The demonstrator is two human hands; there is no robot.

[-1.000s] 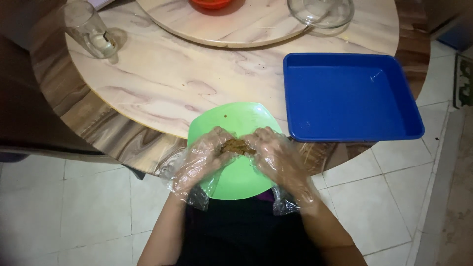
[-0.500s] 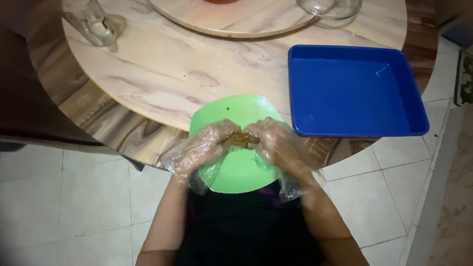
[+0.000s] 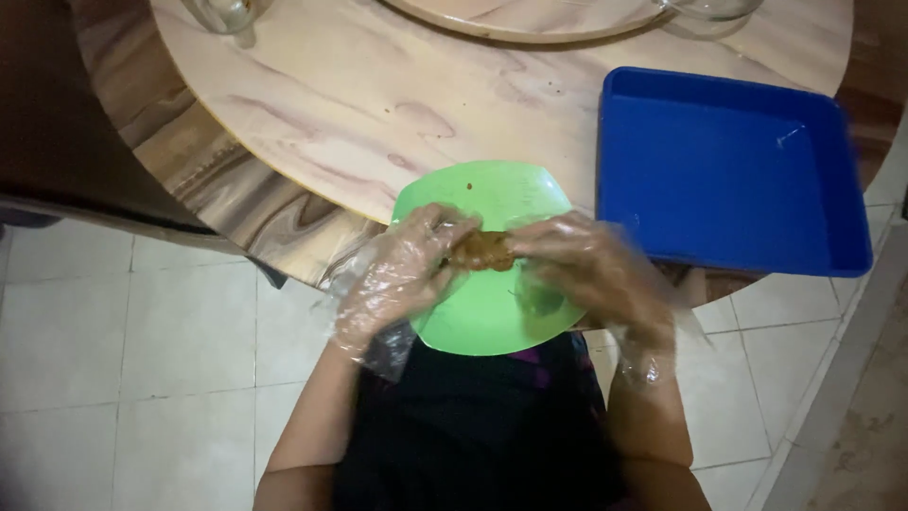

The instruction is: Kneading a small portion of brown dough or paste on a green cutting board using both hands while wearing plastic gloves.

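Over glossy green plate (image 3: pixel 492 317), plastic-gloved left hand (image 3: pixel 402 274) and right hand (image 3: pixel 591 274) pinch crumbly brown lump (image 3: pixel 480 251).

A plate (image 3: pixel 492 312) sits at the near edge of the counter (image 3: pixel 378 104), under both hands. The left hand (image 3: pixel 402 274) and right hand (image 3: pixel 591 270) meet over it, touching a lump of food (image 3: pixel 480 251) between them. A square tray (image 3: pixel 728 170) lies just beyond the right hand, to its right.

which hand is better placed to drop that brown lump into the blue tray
Right, probably. The right hand grips the brown lump on the side nearest the blue tray, which lies just past it. The left hand would have to cross over the green plate.
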